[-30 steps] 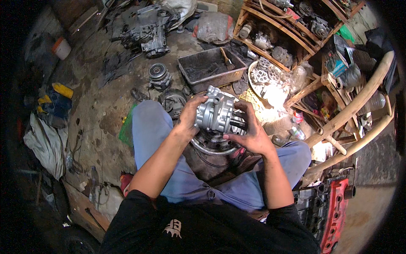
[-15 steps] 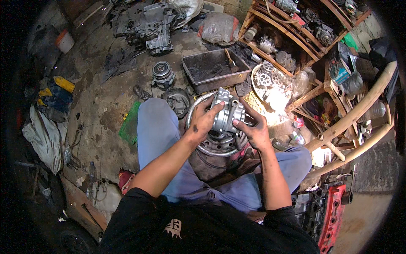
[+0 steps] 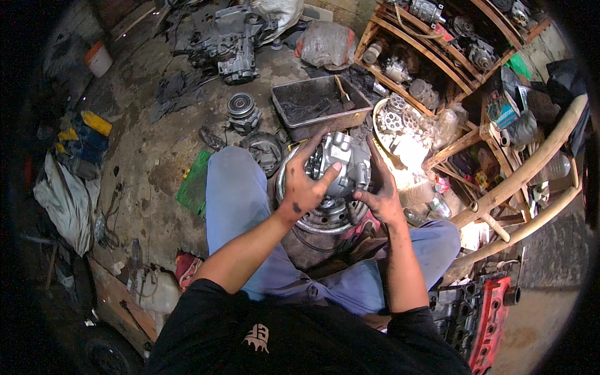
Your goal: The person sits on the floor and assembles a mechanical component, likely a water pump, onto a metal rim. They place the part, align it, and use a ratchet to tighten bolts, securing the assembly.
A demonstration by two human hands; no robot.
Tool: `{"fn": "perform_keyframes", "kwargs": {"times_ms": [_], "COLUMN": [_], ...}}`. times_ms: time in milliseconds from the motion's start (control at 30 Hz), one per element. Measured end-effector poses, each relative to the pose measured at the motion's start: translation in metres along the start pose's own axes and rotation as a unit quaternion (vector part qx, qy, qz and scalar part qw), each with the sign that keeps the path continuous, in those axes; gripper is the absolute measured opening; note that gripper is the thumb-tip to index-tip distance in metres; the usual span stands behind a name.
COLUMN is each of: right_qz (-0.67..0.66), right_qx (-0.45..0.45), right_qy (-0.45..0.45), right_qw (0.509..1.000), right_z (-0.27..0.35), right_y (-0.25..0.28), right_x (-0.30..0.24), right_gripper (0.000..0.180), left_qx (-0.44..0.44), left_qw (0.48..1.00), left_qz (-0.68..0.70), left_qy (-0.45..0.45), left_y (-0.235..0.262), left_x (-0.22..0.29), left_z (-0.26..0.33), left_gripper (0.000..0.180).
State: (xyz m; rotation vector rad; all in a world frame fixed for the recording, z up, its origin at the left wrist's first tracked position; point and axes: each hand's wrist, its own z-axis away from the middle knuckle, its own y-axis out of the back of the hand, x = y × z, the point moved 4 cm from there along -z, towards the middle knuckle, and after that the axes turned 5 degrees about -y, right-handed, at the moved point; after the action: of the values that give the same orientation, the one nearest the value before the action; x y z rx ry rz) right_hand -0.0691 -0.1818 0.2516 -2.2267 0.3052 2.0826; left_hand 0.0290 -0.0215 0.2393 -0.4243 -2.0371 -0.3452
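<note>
A silver metal compressor (image 3: 341,164), as used in car air conditioning, is between my hands over a steel wheel rim (image 3: 322,222). My left hand (image 3: 305,186) grips its left side, the thumb across its near face and the fingers up along the far edge. On the other side my right hand (image 3: 383,195) cups the body, fingers stretched along it and the thumb at its lower right. A ribbed round part shows on the rim under the compressor. The compressor's underside is hidden.
Beyond the rim stands a dark tub (image 3: 319,128) with a brush (image 3: 344,91) in it. A pulley compressor (image 3: 242,114) is on the floor to its left. To the right are a bowl of metal parts (image 3: 400,122) and a wooden shelf (image 3: 431,59). A green case (image 3: 194,185) lies by my left knee.
The compressor has turned between my hands, and a broader, smoother face of it now shows. My fingers have straightened along its sides.
</note>
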Motion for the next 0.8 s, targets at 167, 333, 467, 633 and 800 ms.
{"fn": "perform_keyframes", "kwargs": {"times_ms": [167,333,467,633,800], "right_qz": [0.234,0.207,0.151,0.21,0.167], "right_qx": [-0.028,0.039,0.045,0.05,0.028], "right_qy": [0.125,0.117,0.056,0.107,0.073], "right_qw": [0.964,0.971,0.986,0.971,0.983], "right_z": [0.005,0.015,0.021,0.019,0.02], "right_y": [0.002,-0.003,-0.007,-0.008,-0.01], "right_x": [-0.005,0.009,0.011,0.002,0.003], "right_gripper": [0.125,0.139,0.141,0.133,0.128], "left_qx": [-0.036,-0.023,-0.026,-0.036,-0.042], "left_qw": [0.983,0.969,0.96,0.936,0.933], "left_qz": [-0.123,-0.156,-0.159,-0.184,-0.189], "left_qy": [-0.13,-0.191,-0.229,-0.299,-0.303], "left_y": [-0.001,-0.004,-0.002,-0.003,-0.003], "left_x": [0.028,0.027,0.027,0.034,0.035], "left_z": [0.002,0.01,0.012,0.01,0.01], "left_gripper": [0.074,0.099,0.113,0.116,0.117]}}
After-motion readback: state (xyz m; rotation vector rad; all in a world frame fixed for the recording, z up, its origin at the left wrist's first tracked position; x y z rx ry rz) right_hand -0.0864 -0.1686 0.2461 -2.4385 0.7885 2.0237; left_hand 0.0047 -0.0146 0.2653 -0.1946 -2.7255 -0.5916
